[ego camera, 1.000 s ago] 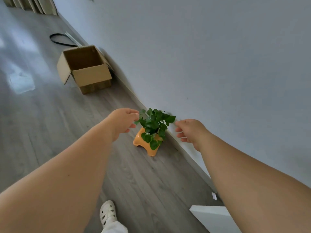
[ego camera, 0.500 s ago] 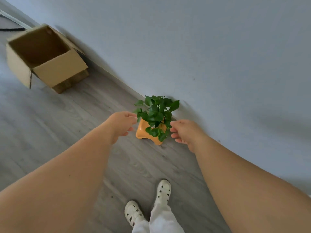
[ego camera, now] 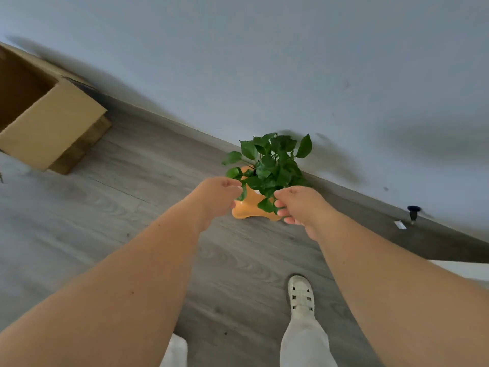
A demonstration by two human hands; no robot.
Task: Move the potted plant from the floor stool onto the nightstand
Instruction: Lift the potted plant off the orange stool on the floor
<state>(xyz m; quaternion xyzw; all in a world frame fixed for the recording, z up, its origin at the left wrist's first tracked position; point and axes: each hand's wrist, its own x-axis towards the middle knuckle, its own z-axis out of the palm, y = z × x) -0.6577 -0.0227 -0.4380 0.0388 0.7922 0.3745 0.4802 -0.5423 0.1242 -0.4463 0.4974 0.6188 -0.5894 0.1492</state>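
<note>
A green leafy potted plant [ego camera: 272, 162] stands on a low orange stool [ego camera: 251, 207] on the grey wood floor, close to the wall. Its pot is hidden under the leaves. My left hand [ego camera: 214, 197] reaches in from the left, fingers curled and apart, touching the lowest leaves. My right hand [ego camera: 299, 205] comes in from the right with fingers spread among the lower leaves. Neither hand grips anything that I can see.
An open cardboard box [ego camera: 47, 120] lies on the floor at the left by the wall. A black doorstop [ego camera: 413, 211] and a small white scrap [ego camera: 400, 224] sit near the baseboard at right. A white furniture edge [ego camera: 465, 268] shows at far right. My shoe [ego camera: 301, 294] is below.
Both hands have closed in on the plant from either side and now touch its lower leaves. The view has swung closer and left, with the box sliding towards the left edge.
</note>
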